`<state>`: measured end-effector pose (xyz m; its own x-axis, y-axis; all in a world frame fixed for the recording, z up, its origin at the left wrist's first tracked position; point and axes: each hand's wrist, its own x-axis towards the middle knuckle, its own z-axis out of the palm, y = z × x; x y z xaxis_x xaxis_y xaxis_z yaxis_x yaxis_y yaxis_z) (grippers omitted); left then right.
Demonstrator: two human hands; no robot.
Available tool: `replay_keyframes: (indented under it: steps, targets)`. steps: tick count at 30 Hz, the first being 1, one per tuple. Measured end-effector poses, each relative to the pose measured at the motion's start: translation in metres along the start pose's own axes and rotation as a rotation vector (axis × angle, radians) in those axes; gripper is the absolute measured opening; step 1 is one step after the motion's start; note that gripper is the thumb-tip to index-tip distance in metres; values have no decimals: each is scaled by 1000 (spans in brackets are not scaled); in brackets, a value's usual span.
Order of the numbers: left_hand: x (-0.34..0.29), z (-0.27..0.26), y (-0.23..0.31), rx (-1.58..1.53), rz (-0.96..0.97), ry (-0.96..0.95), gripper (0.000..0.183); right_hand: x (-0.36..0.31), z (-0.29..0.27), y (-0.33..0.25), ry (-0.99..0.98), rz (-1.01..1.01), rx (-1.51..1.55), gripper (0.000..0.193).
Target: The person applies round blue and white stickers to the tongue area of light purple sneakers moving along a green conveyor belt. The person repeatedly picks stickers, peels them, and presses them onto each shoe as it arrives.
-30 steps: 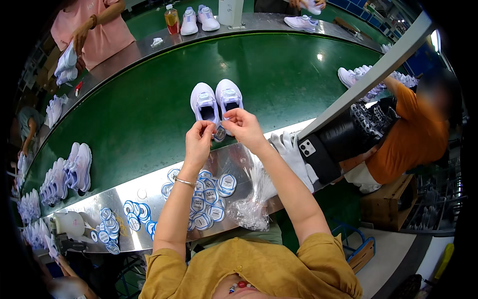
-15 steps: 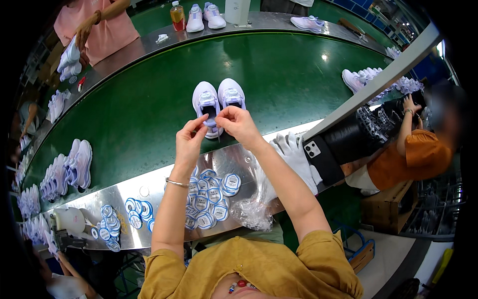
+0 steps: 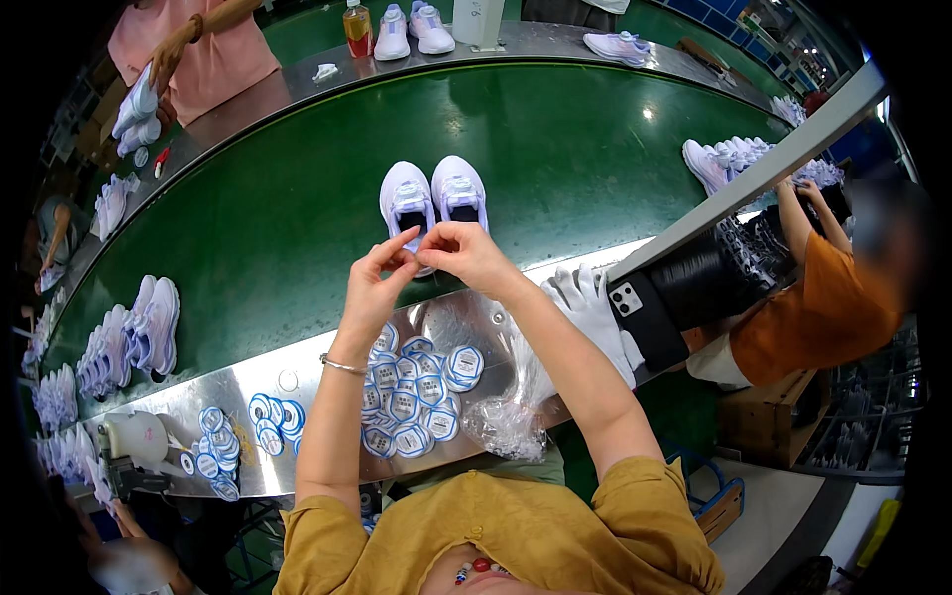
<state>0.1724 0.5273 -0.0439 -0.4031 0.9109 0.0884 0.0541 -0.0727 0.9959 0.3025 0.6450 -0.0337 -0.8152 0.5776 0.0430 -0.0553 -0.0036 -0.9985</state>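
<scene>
A pair of pale lilac-white sneakers stands side by side on the green belt, toes pointing away from me: the left sneaker [image 3: 405, 194] and the right sneaker [image 3: 459, 186]. At the left sneaker's heel, my left hand [image 3: 377, 280] pinches with thumb and forefinger. My right hand [image 3: 470, 258] meets it there, its fingertips also pinched together. Whatever lies between the fingertips is too small to make out. Both hands hide most of that heel. Round blue-and-white tags [image 3: 416, 395] lie piled below my forearms, beside a bundle of clear plastic strands [image 3: 504, 421].
White gloves [image 3: 593, 322] and a phone [image 3: 625, 298] lie right of my right forearm. A slanted grey post [image 3: 754, 183] crosses the right side. More sneakers [image 3: 154, 325] line the belt's left. Co-workers in orange [image 3: 823, 312] and pink [image 3: 203, 64] are at work nearby.
My fingertips have come together at the left sneaker's heel, the right hand moving slightly left and down. The orange-clad co-worker's arms have shifted.
</scene>
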Motion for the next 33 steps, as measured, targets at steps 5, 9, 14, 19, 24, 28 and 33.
replay_keyframes:
  steps: [5, 9, 14, 19, 24, 28, 33]
  targets:
    - [-1, -3, 1, -11, -3, -20, 45, 0, 1, 1, -50, 22, -13, 8]
    - [-2, -3, 0, -87, -45, 2, 44, -1, 1, 1, -85, 47, 4, 9]
    - [-1, -5, 0, -170, -71, 28, 43, -4, 3, -9, -7, 126, 114, 9]
    - [-3, -9, 0, -162, -74, 40, 43, -2, 5, -6, -13, 109, 71, 8]
    - [-3, -13, 0, -164, -75, 33, 44, -1, 7, -5, -77, 87, 34, 7]
    - [-5, -14, 0, -211, -77, 37, 44, -1, 10, -7, -87, 105, 44, 7]
    - [-7, -20, -2, -235, -87, 59, 44, -1, 15, -13, -42, 165, 83, 6]
